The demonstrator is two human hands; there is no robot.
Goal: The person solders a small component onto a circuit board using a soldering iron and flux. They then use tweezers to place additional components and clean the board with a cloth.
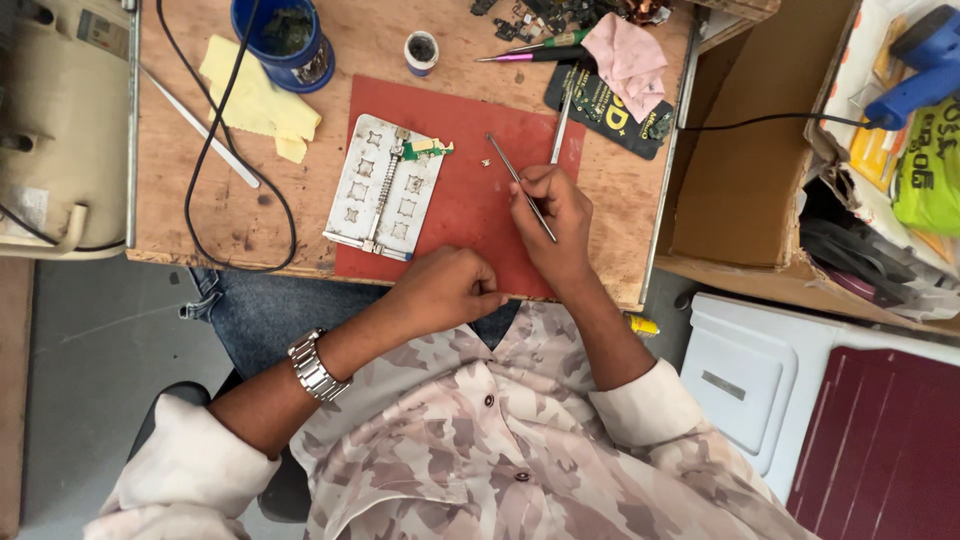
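My right hand [556, 217] grips thin metal tweezers [510, 170] whose tip points up-left over a red work mat [470, 210]. A tiny pale part [486, 163] lies on the mat just left of the tweezer tip. My left hand [445, 287] rests at the mat's near edge with fingers curled in; whether it holds anything cannot be seen. A metal board holder [385, 187] with a small green circuit board [428, 148] clamped at its top lies left of the tweezers.
On the wooden bench: a blue cup [285, 40], yellow cloth [258, 100], a small white jar [421, 51], screwdrivers [530, 50], a pink cloth [627, 55], a black cable [205, 150]. A beige machine [60, 120] stands left, a cardboard box [745, 160] right.
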